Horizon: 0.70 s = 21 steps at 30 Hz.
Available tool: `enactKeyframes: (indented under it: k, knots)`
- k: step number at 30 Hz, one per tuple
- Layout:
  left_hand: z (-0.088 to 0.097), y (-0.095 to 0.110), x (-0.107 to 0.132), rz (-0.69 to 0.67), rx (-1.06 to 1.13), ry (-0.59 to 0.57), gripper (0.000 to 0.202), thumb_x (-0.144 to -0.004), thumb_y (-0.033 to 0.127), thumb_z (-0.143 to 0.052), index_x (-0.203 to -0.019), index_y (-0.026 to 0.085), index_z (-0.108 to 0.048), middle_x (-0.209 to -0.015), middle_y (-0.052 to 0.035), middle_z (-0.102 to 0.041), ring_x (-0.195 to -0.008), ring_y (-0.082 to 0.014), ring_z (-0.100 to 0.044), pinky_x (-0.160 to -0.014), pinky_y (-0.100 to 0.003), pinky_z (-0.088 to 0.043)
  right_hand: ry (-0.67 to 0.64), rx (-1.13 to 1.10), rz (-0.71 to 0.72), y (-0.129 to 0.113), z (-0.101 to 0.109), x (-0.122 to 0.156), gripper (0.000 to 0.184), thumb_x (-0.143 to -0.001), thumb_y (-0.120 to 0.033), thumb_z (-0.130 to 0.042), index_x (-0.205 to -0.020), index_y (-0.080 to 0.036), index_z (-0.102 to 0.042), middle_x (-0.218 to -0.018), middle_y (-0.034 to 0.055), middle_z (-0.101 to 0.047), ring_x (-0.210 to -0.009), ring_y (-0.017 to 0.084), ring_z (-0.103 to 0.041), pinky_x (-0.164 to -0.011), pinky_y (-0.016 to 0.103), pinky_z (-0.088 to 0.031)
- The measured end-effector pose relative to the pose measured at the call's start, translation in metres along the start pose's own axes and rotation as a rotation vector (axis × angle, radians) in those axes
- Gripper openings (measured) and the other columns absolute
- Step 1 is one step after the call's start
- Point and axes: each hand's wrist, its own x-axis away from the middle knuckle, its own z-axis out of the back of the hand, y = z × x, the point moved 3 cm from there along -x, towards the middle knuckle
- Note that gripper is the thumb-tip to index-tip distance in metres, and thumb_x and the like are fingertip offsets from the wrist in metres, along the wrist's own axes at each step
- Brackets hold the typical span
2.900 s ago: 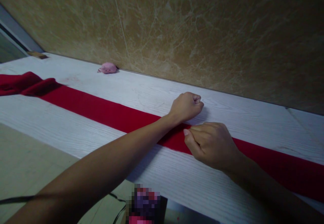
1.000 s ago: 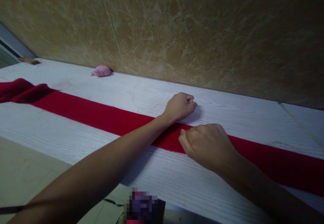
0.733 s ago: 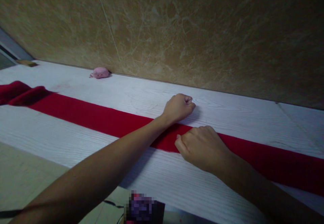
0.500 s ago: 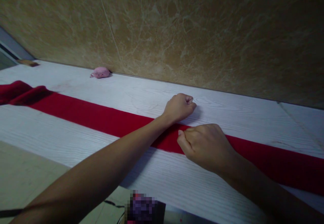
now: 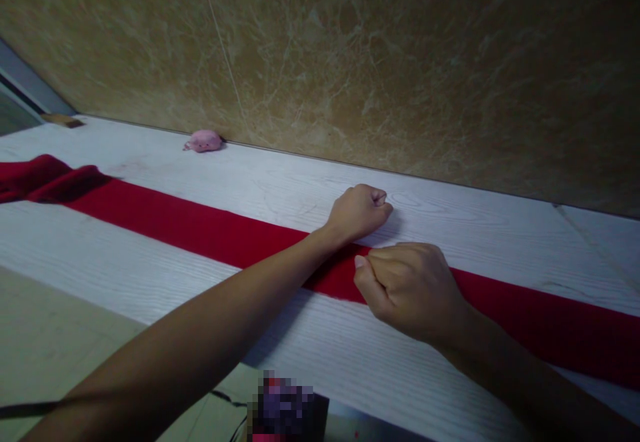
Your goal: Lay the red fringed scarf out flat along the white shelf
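A long red strip of cloth (image 5: 190,223) lies flat along the white wood-grain table (image 5: 125,269), running from the left edge to the lower right. My left hand (image 5: 361,213) is closed in a fist at the strip's far edge, its forearm lying across the cloth. My right hand (image 5: 410,289) is closed too, thumb against the fingers, resting on the strip just in front of the left hand. What either fist pinches, if anything, is hidden.
The red cloth bunches into a heap (image 5: 35,174) at the far left. A small pink lump (image 5: 204,141) sits where the table meets the brown marbled wall (image 5: 400,62). A small wooden piece (image 5: 62,120) lies at the far left corner. A dark object (image 5: 287,409) pokes up below the table's near edge.
Both fists stay closed at nearly the same place on the strip. The right hand dipped and slid slightly left, then came back. The view has shifted a little.
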Motion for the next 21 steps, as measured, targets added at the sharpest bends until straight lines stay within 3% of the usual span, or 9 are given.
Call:
enactKeyframes:
  k: [3, 5, 7, 12, 17, 21]
  knots:
    - [0.0, 0.0, 0.0, -0.01, 0.002, 0.005, 0.038, -0.08, 0.019, -0.056, -0.053, 0.023, -0.029, -0.052, 0.0073, -0.024, -0.054, -0.0117, -0.025, -0.056, -0.031, -0.017, -0.247, 0.128, -0.054, 0.001, -0.009, -0.002, 0.046, -0.097, -0.024, -0.046, -0.062, -0.019, -0.075, -0.065, 0.0067, -0.075, -0.051, 0.019, -0.059, -0.055, 0.037, -0.017]
    - [0.0, 0.0, 0.0, -0.011, 0.0, 0.006, 0.038, -0.08, 0.019, -0.056, -0.053, 0.023, -0.029, -0.051, 0.0073, -0.024, -0.054, -0.0117, -0.026, -0.056, -0.031, -0.017, -0.322, 0.153, -0.067, 0.001, -0.012, -0.001, 0.044, -0.097, -0.024, -0.048, -0.065, -0.019, -0.077, -0.07, 0.0069, -0.077, -0.055, 0.02, -0.061, -0.056, 0.037, -0.015]
    - [0.0, 0.0, 0.0, -0.008, -0.009, 0.003, 0.039, -0.08, 0.018, -0.056, -0.053, 0.023, -0.029, -0.051, 0.0073, -0.025, -0.053, -0.0117, -0.026, -0.056, -0.031, -0.017, -0.286, 0.115, -0.062, 0.002, -0.01, -0.001, 0.045, -0.098, -0.024, -0.046, -0.065, -0.02, -0.077, -0.069, 0.006, -0.077, -0.055, 0.019, -0.061, -0.056, 0.037, -0.016]
    - [0.001, 0.001, 0.0, -0.012, -0.008, 0.0, 0.039, -0.08, 0.019, -0.057, -0.053, 0.023, -0.029, -0.051, 0.0073, -0.025, -0.053, -0.012, -0.026, -0.056, -0.031, -0.017, -0.056, -0.023, -0.03, 0.006, -0.001, 0.0, 0.052, -0.1, -0.028, -0.039, -0.061, -0.02, -0.073, -0.058, 0.0037, -0.07, -0.05, 0.015, -0.054, -0.058, 0.035, -0.024]
    - [0.001, 0.0, 0.0, -0.012, -0.014, 0.007, 0.038, -0.08, 0.019, -0.057, -0.053, 0.022, -0.03, -0.051, 0.0073, -0.025, -0.054, -0.012, -0.027, -0.057, -0.031, -0.017, -0.201, 0.073, -0.107, 0.011, -0.01, -0.001, 0.048, -0.098, -0.026, -0.045, -0.059, -0.02, -0.073, -0.063, 0.0055, -0.074, -0.049, 0.016, -0.052, -0.058, 0.036, -0.018]
    - [0.001, 0.001, 0.0, 0.001, -0.02, -0.001, 0.038, -0.08, 0.02, -0.056, -0.053, 0.022, -0.03, -0.051, 0.0072, -0.025, -0.054, -0.0122, -0.027, -0.057, -0.031, -0.017, -0.078, -0.01, -0.067, 0.01, -0.004, -0.001, 0.052, -0.1, -0.027, -0.039, -0.062, -0.019, -0.073, -0.059, 0.0045, -0.07, -0.051, 0.015, -0.055, -0.059, 0.035, -0.024]
